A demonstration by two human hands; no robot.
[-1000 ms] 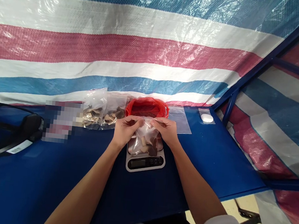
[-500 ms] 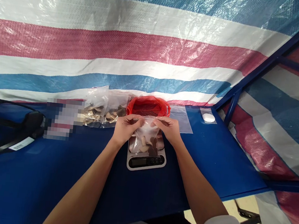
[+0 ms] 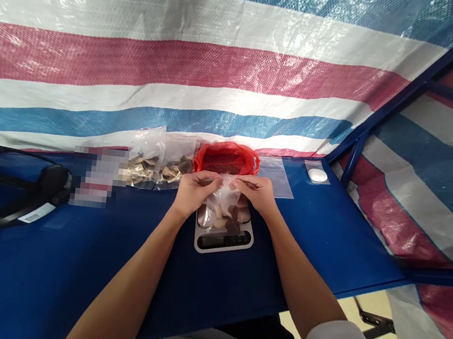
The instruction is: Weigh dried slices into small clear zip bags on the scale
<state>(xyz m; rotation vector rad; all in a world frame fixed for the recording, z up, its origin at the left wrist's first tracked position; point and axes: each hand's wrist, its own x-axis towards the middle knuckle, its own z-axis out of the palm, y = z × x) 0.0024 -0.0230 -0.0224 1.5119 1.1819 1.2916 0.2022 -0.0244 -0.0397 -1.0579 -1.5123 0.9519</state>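
Between my two hands is a clear zip bag [image 3: 225, 204] with brown and pale dried slices in its lower part. My left hand [image 3: 198, 191] pinches the bag's top edge on the left, thumb pressed to the fingers. My right hand [image 3: 256, 193] pinches the same edge on the right. Under the bag lies a white kitchen scale [image 3: 223, 244] with a dark display; much of its plate is covered. Right behind my hands stands an open red plastic bag [image 3: 228, 151], its contents mostly hidden.
Two filled zip bags, one [image 3: 145, 163] beside the other [image 3: 176, 167], lean left of the red bag. A flat clear bag [image 3: 277, 180] and a white oval object [image 3: 317, 175] lie right. Black strapped gear [image 3: 46, 185] sits left on the blue table [image 3: 324, 244]. Striped sheeting [image 3: 181, 62] hangs behind.
Both hands keep their pinch on the bag's top edge. The bag's lower part has shifted slightly, and the whole view has moved a little.
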